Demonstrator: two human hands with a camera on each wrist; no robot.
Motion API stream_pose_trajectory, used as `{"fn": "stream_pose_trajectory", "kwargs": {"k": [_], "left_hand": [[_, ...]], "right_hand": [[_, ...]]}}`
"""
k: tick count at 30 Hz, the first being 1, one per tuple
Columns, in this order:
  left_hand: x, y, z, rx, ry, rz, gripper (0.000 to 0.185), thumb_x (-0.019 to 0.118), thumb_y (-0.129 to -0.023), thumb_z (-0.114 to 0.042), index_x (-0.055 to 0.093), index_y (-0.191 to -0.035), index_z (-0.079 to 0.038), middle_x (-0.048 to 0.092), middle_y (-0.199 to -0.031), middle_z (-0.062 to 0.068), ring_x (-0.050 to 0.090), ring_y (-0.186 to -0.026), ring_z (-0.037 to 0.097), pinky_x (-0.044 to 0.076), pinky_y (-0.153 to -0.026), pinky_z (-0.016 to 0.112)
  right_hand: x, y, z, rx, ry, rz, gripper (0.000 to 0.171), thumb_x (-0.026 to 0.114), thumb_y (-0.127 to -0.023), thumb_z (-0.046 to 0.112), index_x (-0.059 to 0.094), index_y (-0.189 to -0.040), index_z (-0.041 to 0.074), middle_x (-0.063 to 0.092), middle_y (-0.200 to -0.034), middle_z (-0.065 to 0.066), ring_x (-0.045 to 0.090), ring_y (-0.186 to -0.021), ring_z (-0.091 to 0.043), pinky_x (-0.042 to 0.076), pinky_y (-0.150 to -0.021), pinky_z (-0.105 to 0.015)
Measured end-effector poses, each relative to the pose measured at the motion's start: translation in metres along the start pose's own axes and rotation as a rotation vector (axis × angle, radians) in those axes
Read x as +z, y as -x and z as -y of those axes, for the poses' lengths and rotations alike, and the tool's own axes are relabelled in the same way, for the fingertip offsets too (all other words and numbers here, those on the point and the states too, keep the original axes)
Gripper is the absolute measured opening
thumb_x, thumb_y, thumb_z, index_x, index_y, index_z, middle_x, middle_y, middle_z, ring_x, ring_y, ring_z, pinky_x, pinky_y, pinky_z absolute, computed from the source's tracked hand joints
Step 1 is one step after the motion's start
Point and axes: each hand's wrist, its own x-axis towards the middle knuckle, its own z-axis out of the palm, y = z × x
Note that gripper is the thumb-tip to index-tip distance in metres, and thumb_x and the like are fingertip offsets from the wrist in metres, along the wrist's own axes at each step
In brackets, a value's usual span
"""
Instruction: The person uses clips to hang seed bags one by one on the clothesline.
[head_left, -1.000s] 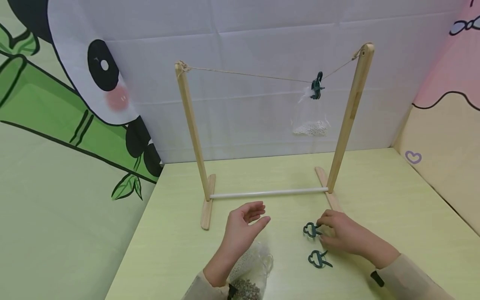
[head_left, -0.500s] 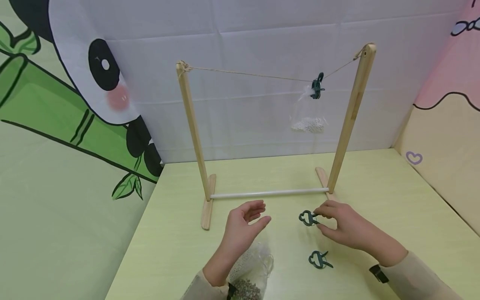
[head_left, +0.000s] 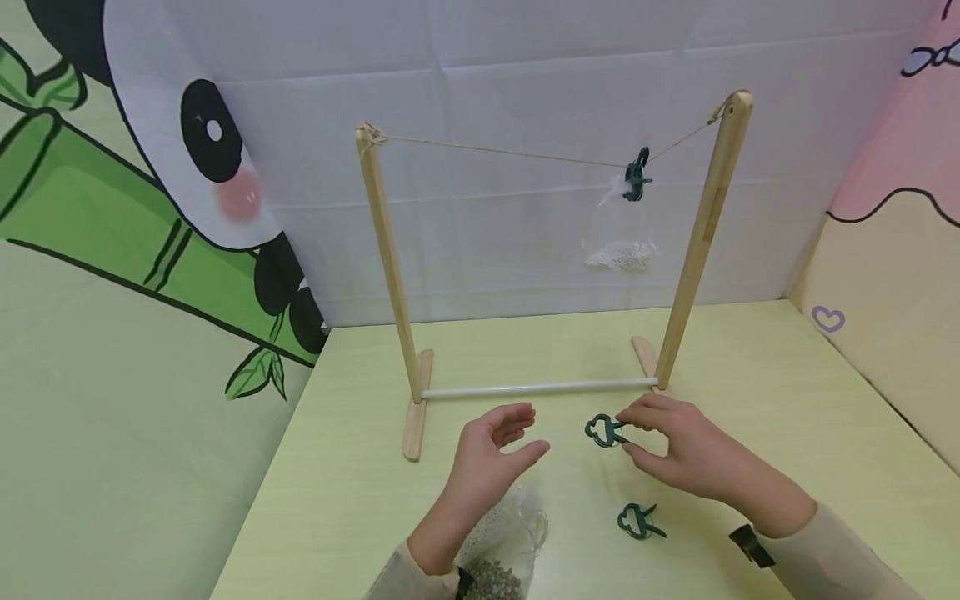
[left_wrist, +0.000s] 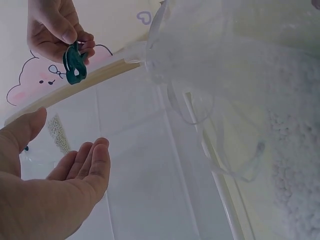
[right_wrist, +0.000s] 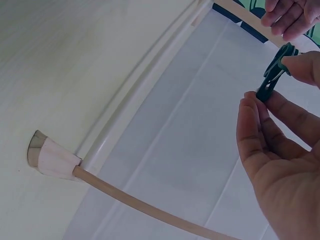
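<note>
Between thumb and fingers, my right hand [head_left: 686,442] pinches the handles of a dark green spring clip [head_left: 602,431], lifted above the table. That clip [right_wrist: 276,72] also shows in the right wrist view. To its left my left hand [head_left: 487,467] hovers with relaxed fingers and thumb apart, holding nothing. A second green clip [head_left: 639,522] lies on the table below the right hand. Clear bags [head_left: 501,533] with white and grey-brown granules lie under my left forearm, partly hidden by it. One more clip [head_left: 636,177] pins a bag of white beads [head_left: 621,255] to the string.
A wooden frame stands behind the hands, with a left post [head_left: 386,258] and a right post [head_left: 705,242]. A string [head_left: 510,152] sags between their tops, and a white rod [head_left: 540,387] joins their feet. Printed cloth walls [head_left: 480,250] enclose the table [head_left: 337,500].
My right hand has raised one clip off the table and moved it left, toward my left hand. The left hand has stayed nearly still. The hanging bag has swayed slightly.
</note>
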Motion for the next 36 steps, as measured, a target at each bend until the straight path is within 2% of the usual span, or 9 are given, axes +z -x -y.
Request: {"fn": "stream_pose_trajectory", "kwargs": {"k": [11,17,31,36], "left_hand": [[0.004,0.0,-0.001,0.006,0.007,0.061,0.046,0.083,-0.087,-0.008,0.066,-0.129,-0.002,0.067,-0.127,0.008,0.063,-0.117,0.027,0.048,-0.102,0.045],[0.007,0.0,-0.002,0.016,-0.007,0.096,0.046,0.083,-0.088,-0.011,0.067,-0.131,-0.005,0.067,-0.127,0.005,0.063,-0.117,0.022,0.049,-0.102,0.041],[0.016,0.0,-0.009,0.053,-0.044,0.157,0.048,0.084,-0.087,-0.015,0.068,-0.132,-0.011,0.068,-0.125,-0.004,0.066,-0.112,0.019,0.052,-0.095,0.032],[0.018,0.001,-0.011,0.088,-0.077,0.167,0.047,0.086,-0.086,-0.017,0.069,-0.13,-0.011,0.07,-0.12,-0.003,0.067,-0.107,0.011,0.052,-0.097,0.04]], "right_hand": [[-0.003,-0.012,0.013,-0.048,0.005,-0.02,0.035,0.084,-0.077,0.004,0.072,-0.111,0.007,0.067,-0.103,0.003,0.06,-0.085,-0.009,0.056,-0.07,-0.033],[-0.002,-0.017,0.018,-0.085,-0.011,-0.035,0.036,0.083,-0.076,0.003,0.072,-0.11,0.008,0.067,-0.103,0.004,0.06,-0.086,-0.01,0.056,-0.071,-0.034],[0.002,-0.03,0.034,-0.114,-0.073,0.008,0.031,0.082,-0.08,0.004,0.072,-0.109,0.008,0.065,-0.104,0.007,0.062,-0.087,-0.01,0.056,-0.074,-0.033],[0.003,-0.03,0.037,-0.106,-0.091,0.029,0.03,0.082,-0.081,0.005,0.072,-0.109,0.007,0.063,-0.106,0.01,0.062,-0.09,-0.008,0.056,-0.076,-0.032]]}}
